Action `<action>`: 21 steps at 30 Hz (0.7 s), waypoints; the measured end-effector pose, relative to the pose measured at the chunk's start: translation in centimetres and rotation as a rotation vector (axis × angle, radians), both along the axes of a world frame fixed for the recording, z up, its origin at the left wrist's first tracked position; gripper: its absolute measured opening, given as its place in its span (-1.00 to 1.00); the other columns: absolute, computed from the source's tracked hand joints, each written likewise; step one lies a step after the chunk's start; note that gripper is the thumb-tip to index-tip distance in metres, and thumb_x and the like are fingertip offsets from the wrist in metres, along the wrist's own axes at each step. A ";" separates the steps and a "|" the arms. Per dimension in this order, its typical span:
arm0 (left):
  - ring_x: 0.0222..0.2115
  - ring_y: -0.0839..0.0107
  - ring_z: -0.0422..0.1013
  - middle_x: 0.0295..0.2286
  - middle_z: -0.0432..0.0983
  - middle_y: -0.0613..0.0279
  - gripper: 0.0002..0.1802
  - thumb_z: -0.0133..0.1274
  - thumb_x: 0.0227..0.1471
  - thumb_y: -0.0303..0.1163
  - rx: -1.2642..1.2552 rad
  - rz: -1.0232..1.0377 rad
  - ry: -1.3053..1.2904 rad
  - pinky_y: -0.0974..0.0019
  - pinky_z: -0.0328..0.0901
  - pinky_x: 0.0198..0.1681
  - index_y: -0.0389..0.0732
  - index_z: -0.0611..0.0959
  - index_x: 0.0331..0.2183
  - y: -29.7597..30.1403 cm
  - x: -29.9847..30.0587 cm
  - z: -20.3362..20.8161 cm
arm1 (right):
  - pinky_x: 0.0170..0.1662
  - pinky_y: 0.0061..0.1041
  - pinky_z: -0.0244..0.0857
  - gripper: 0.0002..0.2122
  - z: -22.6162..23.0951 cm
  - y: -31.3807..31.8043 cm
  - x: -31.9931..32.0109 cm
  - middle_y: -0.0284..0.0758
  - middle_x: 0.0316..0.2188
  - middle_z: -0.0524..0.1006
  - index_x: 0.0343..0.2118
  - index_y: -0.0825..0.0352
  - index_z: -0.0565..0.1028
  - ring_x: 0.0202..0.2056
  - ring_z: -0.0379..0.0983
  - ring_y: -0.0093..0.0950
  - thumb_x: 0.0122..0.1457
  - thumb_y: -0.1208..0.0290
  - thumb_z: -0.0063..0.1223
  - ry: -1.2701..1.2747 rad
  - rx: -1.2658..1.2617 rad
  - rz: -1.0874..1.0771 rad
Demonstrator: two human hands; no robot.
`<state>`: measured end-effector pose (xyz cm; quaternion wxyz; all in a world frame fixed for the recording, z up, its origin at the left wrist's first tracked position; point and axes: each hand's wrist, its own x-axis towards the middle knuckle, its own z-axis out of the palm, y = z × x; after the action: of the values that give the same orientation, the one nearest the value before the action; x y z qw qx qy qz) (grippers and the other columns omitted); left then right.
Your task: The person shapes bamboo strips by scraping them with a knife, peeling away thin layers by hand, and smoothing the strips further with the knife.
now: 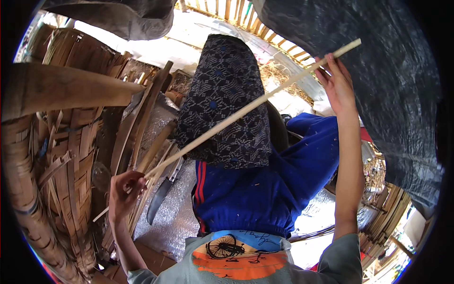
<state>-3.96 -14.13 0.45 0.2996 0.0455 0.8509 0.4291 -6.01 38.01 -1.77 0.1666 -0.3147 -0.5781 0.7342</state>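
Bamboo strip point(246, 110) slants across the person's lap, raised at both ends — the left hand point(125, 191) pinches it low down, while the right hand point(336, 85) grasps it lightly near its upper tip, probably spread so wide to keep it steady. Beneath, a dark patterned cloth point(222, 80) covers part of the blue trousers point(246, 199), perhaps against splinters. A knife point(160, 199) lies on the silver sheet point(184, 213), seemingly kept within reach; split bamboo pieces point(146, 118) lean farther left.

black tarp point(397, 109) right, wrinkled | woven bamboo point(78, 142) left | slatted fence point(241, 14) top | silver foil mat point(184, 215) below | stacked slats point(390, 208) lower right
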 end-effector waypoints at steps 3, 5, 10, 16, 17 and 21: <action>-0.55 0.52 0.49 -0.60 0.56 0.19 -0.68 0.07 0.12 -0.27 0.053 0.053 0.116 0.49 0.29 -0.50 -0.39 0.64 -0.43 -1.1 0.4 -1.4 | -0.02 -0.50 0.41 -0.67 1.4 -3.7 -1.7 -0.21 -0.35 0.55 -0.31 0.38 0.45 -0.23 0.54 -0.35 0.30 0.14 -0.13 -0.249 0.183 0.274; -0.55 0.53 0.50 -0.57 0.58 0.17 -0.67 0.09 0.11 -0.25 -0.091 0.102 0.138 0.50 0.28 -0.51 -0.38 0.65 -0.43 -1.1 0.5 -0.9 | -0.18 -0.40 0.38 -0.69 -0.3 -5.9 -0.5 -0.20 -0.45 0.55 -0.44 0.40 0.45 -0.38 0.53 -0.42 0.30 0.25 -0.18 -0.299 0.677 0.521; -0.59 0.58 0.42 -0.63 0.53 0.22 -0.66 0.11 0.09 -0.23 -0.023 0.155 0.123 0.50 0.25 -0.51 -0.38 0.65 -0.43 -1.7 -0.5 -2.9 | -0.17 -0.33 0.39 -0.80 -1.9 -26.1 8.8 -0.11 -0.27 0.41 -0.22 0.49 0.39 -0.21 0.43 -0.23 0.08 0.57 -0.08 0.386 0.986 1.320; -0.61 0.58 0.38 -0.62 0.50 0.23 -0.69 0.10 0.10 -0.29 0.002 0.082 0.142 0.48 0.21 -0.54 -0.39 0.63 -0.44 -1.6 -2.3 -4.0 | -0.16 -0.21 0.31 -0.82 -14.4 -36.8 8.4 -0.26 -0.38 0.45 -0.41 0.36 0.51 -0.23 0.35 -0.31 0.00 0.37 -0.05 0.427 1.583 1.170; -0.61 0.58 0.39 -0.63 0.49 0.22 -0.70 0.11 0.09 -0.30 0.003 0.089 0.144 0.48 0.21 -0.54 -0.40 0.63 -0.45 -1.5 -2.3 -4.2 | -0.17 -0.22 0.29 -0.83 -15.3 -37.4 8.4 -0.30 -0.41 0.45 -0.47 0.30 0.51 -0.25 0.34 -0.34 0.00 0.33 -0.05 0.429 1.669 1.151; -0.61 0.58 0.39 -0.64 0.49 0.21 -0.72 0.11 0.09 -0.32 0.000 0.087 0.165 0.47 0.21 -0.54 -0.41 0.63 -0.44 -0.2 -2.9 -3.3 | -0.27 -0.36 0.29 -0.84 -16.8 -37.5 7.6 -0.35 -0.44 0.45 -0.49 0.25 0.51 -0.30 0.33 -0.40 -0.03 0.30 -0.02 0.470 1.655 1.223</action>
<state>-6.82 -14.35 -2.90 0.2097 0.0439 0.8738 0.4365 1.62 0.49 -18.58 0.0388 0.3923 -0.9121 0.1125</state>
